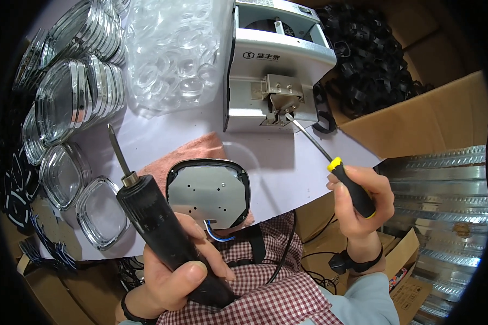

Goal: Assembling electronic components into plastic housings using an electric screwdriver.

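My left hand is wrapped round a black electric screwdriver, its bit tilted up and to the left over the table. A yellow-and-black hand screwdriver is gripped in my right hand. Its metal tip reaches the front outlet of a silver screw feeder machine; whether a screw sits there is too small to tell. Between my hands, a rounded black housing with a grey metal plate lies on a pink cloth. Blue and white wires hang from its near edge.
Stacked clear covers with silver rims fill the table's left side. A plastic bag of clear rings lies at the back. On the right, a cardboard box holds many black rings. Black parts with wires sit at the left edge.
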Available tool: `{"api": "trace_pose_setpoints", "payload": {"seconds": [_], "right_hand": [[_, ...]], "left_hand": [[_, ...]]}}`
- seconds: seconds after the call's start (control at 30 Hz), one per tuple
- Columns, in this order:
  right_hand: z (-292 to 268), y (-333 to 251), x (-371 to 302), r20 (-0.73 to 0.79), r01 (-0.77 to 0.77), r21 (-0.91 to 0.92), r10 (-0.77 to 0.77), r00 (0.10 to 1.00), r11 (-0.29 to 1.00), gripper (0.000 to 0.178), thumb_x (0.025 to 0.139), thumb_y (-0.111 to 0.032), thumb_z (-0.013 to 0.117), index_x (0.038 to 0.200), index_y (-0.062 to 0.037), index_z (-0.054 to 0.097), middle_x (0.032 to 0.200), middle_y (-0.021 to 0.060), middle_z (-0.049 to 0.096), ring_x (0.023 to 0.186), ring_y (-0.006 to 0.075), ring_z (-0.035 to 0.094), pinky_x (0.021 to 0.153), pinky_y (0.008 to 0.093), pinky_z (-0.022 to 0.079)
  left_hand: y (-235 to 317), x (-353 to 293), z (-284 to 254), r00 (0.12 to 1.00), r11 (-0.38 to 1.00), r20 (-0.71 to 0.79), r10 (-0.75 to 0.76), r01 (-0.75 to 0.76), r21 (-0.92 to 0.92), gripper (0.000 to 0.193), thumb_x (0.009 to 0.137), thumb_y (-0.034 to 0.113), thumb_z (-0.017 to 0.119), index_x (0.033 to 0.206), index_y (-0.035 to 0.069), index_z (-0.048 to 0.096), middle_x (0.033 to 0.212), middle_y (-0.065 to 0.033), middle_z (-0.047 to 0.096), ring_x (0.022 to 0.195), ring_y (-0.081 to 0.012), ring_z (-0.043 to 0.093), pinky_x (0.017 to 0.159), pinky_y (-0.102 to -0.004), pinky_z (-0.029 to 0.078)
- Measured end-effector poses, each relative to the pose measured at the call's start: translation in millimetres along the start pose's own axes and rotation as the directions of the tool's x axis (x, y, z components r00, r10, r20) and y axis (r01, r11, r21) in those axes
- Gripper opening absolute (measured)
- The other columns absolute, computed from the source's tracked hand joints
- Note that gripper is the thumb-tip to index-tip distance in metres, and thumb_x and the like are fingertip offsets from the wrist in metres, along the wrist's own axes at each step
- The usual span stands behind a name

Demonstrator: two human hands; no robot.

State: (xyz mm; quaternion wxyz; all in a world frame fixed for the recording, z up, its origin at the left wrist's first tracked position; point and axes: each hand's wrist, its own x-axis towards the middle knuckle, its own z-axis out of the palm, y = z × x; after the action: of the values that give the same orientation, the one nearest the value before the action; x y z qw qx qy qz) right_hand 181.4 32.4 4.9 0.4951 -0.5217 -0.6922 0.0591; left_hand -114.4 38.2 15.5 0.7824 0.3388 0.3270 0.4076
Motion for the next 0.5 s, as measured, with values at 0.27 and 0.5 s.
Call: {"api": "trace_pose_setpoints", "payload": {"seconds": [0.27, 0.5], "right_hand": [[-0.8, -5.9, 29.0, 0.129, 0.082, -0.092, -0.070, 0.989, 0.992, 0.034, 0.072, 0.008, 0.071, 0.105, 0.0029, 0.064, 0.079, 0.0140, 0.070, 0.064, 0.0163, 0.068, 0.058, 0.0234, 0.052], [-9.5, -20.2, 58.8, 0.247, 0.163, -0.182, -0.115, 0.962, 0.970, 0.028, 0.072, 0.005, 0.073, 0.099, 0.0007, 0.066, 0.078, 0.0116, 0.069, 0.061, 0.0146, 0.067, 0.056, 0.0219, 0.050]], "left_hand": [[-1.1, -1.1, -2.6, 1.000, 1.000, 0.011, 0.007, -0.007, -0.001, 0.044, 0.088, 0.019, 0.063, 0.118, 0.000, 0.037, 0.076, -0.0212, 0.067, 0.070, -0.0267, 0.070, 0.066, -0.0358, 0.057], [0.4, -2.3, -3.6, 1.000, 1.000, 0.000, -0.003, 0.003, 0.010, 0.044, 0.087, 0.020, 0.063, 0.118, 0.001, 0.037, 0.076, -0.0213, 0.068, 0.070, -0.0265, 0.070, 0.067, -0.0347, 0.056]]}}
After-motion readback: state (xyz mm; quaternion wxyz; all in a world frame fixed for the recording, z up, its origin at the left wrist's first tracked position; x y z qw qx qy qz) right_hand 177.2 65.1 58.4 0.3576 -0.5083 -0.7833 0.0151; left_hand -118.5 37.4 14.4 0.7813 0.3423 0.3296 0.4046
